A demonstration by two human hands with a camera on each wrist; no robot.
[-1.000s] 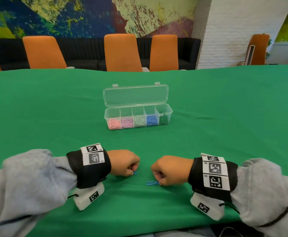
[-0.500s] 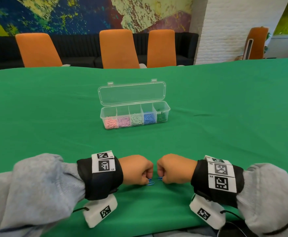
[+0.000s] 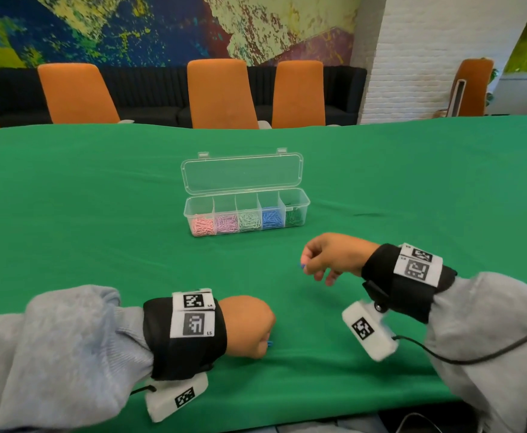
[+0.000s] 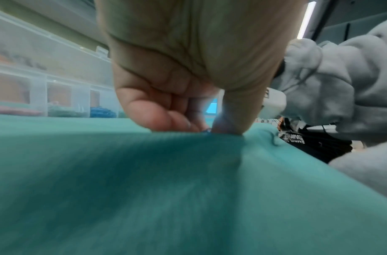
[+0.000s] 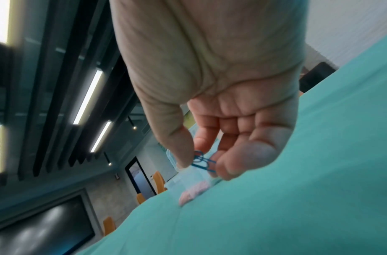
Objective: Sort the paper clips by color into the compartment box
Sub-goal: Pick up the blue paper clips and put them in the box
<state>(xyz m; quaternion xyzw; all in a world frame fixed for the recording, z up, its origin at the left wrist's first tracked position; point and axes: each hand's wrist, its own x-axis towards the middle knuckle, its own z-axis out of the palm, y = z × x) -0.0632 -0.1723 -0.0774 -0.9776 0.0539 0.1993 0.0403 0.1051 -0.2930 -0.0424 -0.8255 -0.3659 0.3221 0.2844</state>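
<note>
**Nearly sorted: blue clips in both hands, box waiting mid-bench**

Now your right hand (image 3: 331, 256) is raised off the green bench (image 3: 99, 229), thumb and fingertips pinching blue paper clips (image 5: 202, 161) in front of the compartment box (image 3: 246, 210); the wrist view shows at least two looped wires overlapping between thumb and forefinger. Your left hand (image 3: 249, 326) sits low near the bench's near edge, fist curled, fingertips and thumb pressed down onto the cloth around a second blue clip (image 3: 269, 343), of which only a sliver shows. The cloth wrinkles slightly beside that thumb.

Between the two hands and the box lies an open stretch of green cloth. The box stands well apart from every edge of the bench, its clear lid (image 3: 242, 173) tipped up and back on the far side, leaving the five compartments open from above and from your side. Left to right they hold pink, lilac, pale green, blue and dark green clips; the blue compartment (image 3: 270, 218) is second from the right, forward and left of your raised hand. Orange chairs (image 3: 221, 95) line the far edge of the bench.
</note>
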